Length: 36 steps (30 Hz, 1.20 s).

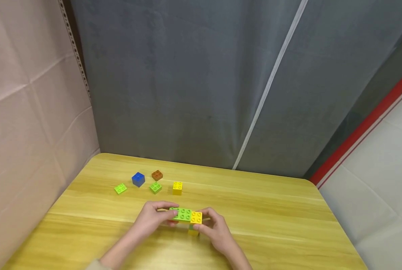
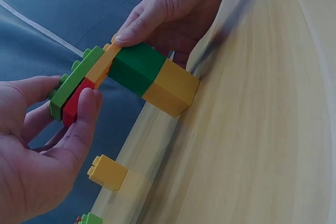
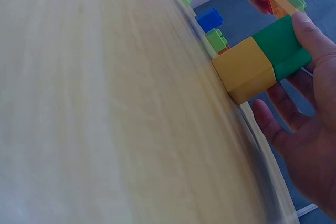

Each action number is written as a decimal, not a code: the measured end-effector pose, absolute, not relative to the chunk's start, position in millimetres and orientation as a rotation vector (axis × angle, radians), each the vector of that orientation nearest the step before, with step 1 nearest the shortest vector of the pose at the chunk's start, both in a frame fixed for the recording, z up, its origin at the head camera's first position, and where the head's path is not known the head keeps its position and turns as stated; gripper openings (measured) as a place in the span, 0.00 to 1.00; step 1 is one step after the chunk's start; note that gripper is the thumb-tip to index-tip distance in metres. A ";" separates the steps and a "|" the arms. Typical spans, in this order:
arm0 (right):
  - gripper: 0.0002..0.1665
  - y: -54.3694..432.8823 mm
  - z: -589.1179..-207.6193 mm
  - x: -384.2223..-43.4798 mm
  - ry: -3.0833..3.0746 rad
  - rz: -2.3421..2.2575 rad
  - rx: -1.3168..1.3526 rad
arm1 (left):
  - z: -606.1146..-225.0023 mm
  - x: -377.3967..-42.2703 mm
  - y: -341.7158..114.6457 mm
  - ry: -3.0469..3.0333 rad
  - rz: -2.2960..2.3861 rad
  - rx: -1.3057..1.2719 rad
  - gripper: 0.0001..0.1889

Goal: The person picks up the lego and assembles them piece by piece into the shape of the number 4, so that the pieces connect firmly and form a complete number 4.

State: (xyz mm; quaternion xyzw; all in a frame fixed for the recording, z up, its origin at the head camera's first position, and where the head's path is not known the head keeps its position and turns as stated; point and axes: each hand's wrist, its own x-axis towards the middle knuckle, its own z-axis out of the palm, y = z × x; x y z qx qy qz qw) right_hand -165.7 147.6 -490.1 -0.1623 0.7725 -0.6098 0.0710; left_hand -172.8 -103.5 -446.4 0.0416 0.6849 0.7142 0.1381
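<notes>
Pale sleeve (image 1: 97, 265): nearest the camera, just showing at the bottom edge of the head view, on the left forearm.
Left hand (image 1: 150, 218): fingers and thumb pinching the left end of a brick assembly (image 1: 184, 215), on its light green plate (image 2: 79, 77) and the red brick (image 2: 76, 100) beneath.
Right hand (image 1: 217, 230): thumb and fingers gripping the assembly's other end, at the yellow slab (image 2: 102, 65) and the dark green block (image 3: 281, 45).
Assembly's place: between the two hands, above the near part of the wooden table (image 1: 271, 221).
Assembly's build: light green plate uppermost, overlapping the yellow slab, whose four bare studs show at the right; dark green block under that end, lower yellow block (image 3: 244, 69) below it. Whether this block touches the tabletop, I cannot tell.
Stud tops: too small to tell whether they carry lettering.
Loose bricks: blue brick (image 1: 138, 179), small lime plate (image 1: 120, 188) to its left, brown brick (image 1: 157, 175) and green brick (image 1: 155, 188) to its right, small yellow brick (image 1: 177, 188) farthest right; all apart, studs up, beyond the hands.
Backdrop: grey curtain (image 1: 174, 82) with a white strip (image 1: 271, 80); pinkish sheet (image 1: 29, 120) at left; red band (image 1: 366, 125) bordering a white panel (image 1: 383, 176) at right.
</notes>
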 end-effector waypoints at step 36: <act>0.16 147.5 -490.7 -165.7 2.325 -1.816 -0.489 | -440.3 -174.3 -97.8 2.074 2.039 0.175 0.17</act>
